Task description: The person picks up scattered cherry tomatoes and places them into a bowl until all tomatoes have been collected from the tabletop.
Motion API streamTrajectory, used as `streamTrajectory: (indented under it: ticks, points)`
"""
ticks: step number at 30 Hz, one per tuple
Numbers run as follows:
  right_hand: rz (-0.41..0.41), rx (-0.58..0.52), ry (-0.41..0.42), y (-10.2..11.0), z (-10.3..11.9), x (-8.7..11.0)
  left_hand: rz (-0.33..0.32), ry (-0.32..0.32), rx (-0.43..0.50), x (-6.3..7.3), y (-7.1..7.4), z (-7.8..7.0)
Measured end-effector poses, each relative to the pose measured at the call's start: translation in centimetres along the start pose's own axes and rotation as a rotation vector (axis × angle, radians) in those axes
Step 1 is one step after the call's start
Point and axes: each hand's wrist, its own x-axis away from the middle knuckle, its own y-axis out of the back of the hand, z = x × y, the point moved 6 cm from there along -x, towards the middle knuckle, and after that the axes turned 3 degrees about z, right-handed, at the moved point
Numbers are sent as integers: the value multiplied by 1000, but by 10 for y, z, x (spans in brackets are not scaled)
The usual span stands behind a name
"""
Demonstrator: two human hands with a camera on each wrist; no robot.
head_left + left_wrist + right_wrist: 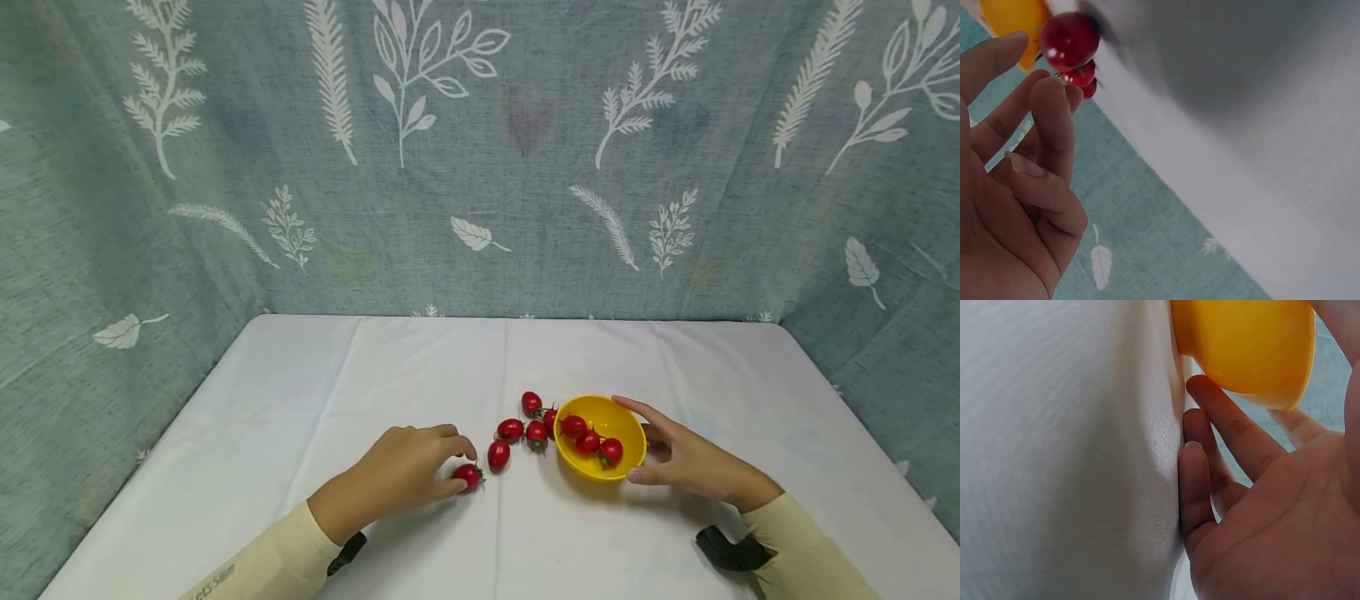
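Observation:
My left hand (408, 468) is at a red cherry tomato (468, 477) with a green stem, thumb and index fingertip on either side of it. In the left wrist view that tomato (1070, 41) shows just beyond the fingertips, thumb and index held apart. My right hand (686, 457) rests at the right side of a yellow bowl (633, 429), its thumb and index finger spread along the rim. Its other fingers extend loosely below the bowl's side (1247, 350), near the cloth. Three cherry tomatoes (588, 442) lie inside the bowl.
Several more cherry tomatoes (510, 430) lie on the white cloth (405, 367) between the left hand and the bowl, one close against the bowl's left side. A green leaf-patterned curtain (480, 192) closes off the table's back and both sides.

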Motion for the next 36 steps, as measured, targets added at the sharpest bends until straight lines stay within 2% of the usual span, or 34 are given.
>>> streamTrajectory:
  ticks: [7, 15, 29, 36]
  points:
    - [1, -22, -41, -1, -2, -2, 10, -7, -2, 3, -6, 1]
    - [-1, 3, 2, 0, 1, 0, 18, -3, 0, 0, -10, 2]
    - [0, -8, -12, 0, 1, -1, 26, -2, -2, -1, -10, 2]
    - [3, -2, -16, 0, 1, -1, 33, -25, 3, -3, -10, 1]
